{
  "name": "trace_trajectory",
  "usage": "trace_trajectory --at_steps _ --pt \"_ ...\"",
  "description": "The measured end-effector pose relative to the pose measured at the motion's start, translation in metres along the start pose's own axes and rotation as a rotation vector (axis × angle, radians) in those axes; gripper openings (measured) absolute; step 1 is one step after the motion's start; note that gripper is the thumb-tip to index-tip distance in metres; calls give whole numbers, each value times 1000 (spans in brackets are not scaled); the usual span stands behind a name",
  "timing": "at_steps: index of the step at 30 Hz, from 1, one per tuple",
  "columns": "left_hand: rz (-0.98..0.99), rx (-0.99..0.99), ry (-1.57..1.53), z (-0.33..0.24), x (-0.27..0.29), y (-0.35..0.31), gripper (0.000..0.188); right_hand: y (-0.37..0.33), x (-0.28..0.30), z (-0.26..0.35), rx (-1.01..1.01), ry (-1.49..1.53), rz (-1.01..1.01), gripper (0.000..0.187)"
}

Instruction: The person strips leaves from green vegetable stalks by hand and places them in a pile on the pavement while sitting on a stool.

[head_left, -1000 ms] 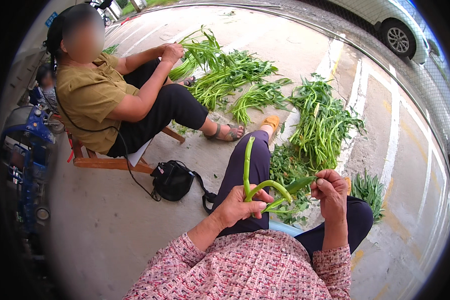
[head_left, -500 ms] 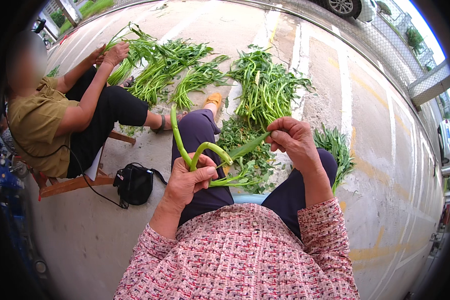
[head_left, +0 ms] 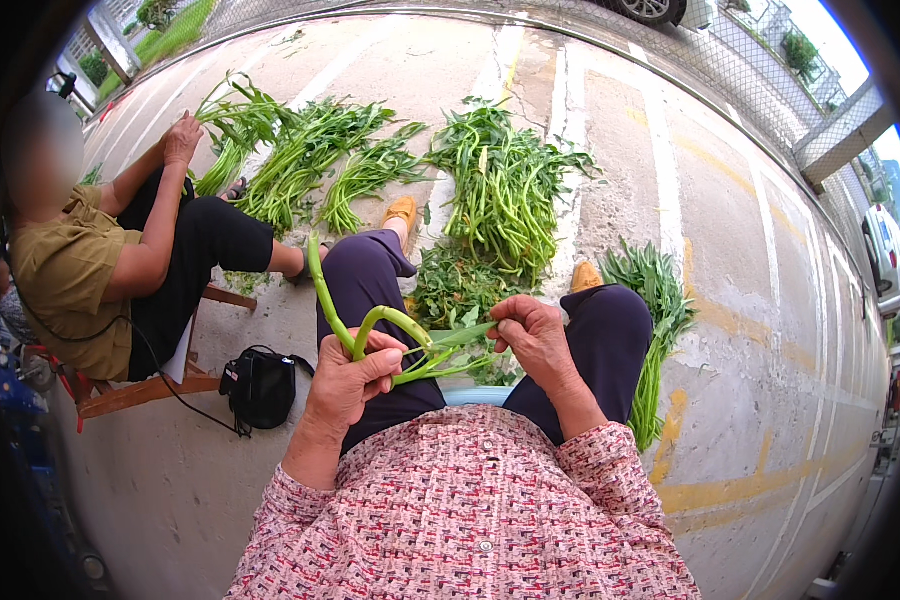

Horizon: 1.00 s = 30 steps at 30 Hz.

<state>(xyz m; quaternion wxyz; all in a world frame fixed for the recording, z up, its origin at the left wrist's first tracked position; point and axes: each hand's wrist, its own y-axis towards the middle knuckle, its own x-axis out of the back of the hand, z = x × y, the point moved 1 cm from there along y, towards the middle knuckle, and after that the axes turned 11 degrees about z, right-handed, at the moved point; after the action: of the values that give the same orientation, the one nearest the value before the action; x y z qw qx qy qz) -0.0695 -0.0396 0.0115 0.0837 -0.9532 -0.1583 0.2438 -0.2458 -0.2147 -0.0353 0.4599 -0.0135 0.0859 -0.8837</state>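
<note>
My left hand (head_left: 348,385) is closed round thick, bent green water spinach stems (head_left: 322,290), one pointing up and one curving over to the right. Thinner shoots (head_left: 435,368) stick out from that grip toward my other hand. Between thumb and fingers, my right hand (head_left: 538,345) pinches the tip of a long green leaf (head_left: 462,337), which runs back toward the stems. Both hands are above my lap. Beyond them, between my feet, lies a heap of loose leaves (head_left: 457,285). A large water spinach pile (head_left: 500,195) rests behind it.
More water spinach bunches (head_left: 305,160) lie at the far left, and another bunch (head_left: 650,305) by my right leg. On the left a seated co-worker (head_left: 100,250) holds greens in both hands. A black bag (head_left: 260,388) stands near the wooden stool (head_left: 135,395), with a cord trailing.
My right hand has come down and closer to my left, still pinching the leaf. The left hand keeps its grip on the stems. The whole view has shifted slightly.
</note>
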Motion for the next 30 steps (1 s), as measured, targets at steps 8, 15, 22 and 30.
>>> trace_trajectory --at_steps 8,15,22,30 --pt "-62 26 124 3 -5 4 9 -10 1 -12 -8 -27 -45 14" --pt "-63 -9 184 2 -7 4 8 -7 4 -19 251 -261 -104 15" --pt "-30 13 224 3 -17 11 8 -13 10 -23 283 -338 -164 14" --pt "-57 69 268 3 -11 14 12 -11 10 -23 262 -258 -194 13"
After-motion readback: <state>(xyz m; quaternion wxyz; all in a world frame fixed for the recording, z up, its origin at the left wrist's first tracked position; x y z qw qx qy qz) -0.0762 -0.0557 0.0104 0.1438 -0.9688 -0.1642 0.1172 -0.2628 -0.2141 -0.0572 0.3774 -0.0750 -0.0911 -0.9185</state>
